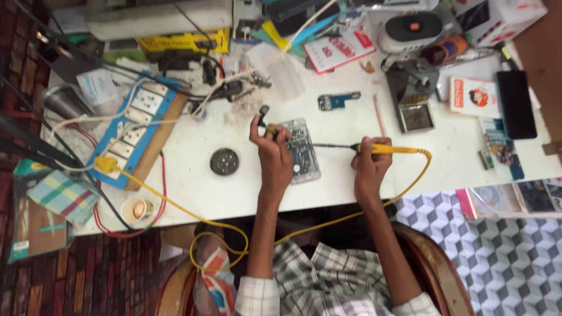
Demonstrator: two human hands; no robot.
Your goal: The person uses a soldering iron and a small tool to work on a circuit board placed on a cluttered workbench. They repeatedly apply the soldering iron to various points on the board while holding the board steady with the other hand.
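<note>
Two hands over one opened phone (300, 153) on white bench (351, 187).
Left hand (270, 146) pinches tweezers (264, 120), steadying the board; right hand (370, 161) grips yellow soldering iron (374, 149) pen-style, tip aimed inward.

Bare table (351, 181) lies around the opened phone (301, 153); a round tin (225, 161) sits left of it, clutter crowds beyond.

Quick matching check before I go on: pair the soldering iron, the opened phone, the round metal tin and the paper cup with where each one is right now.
Things:
1. soldering iron
2. opened phone
3. round metal tin
4. paper cup

Places:
A. near the table's front edge, by the red wire
B. held in the right hand
C. under the left hand
D. alone on the white table, left of the phone

Pairs: 1-B, 2-C, 3-D, 4-A
</note>
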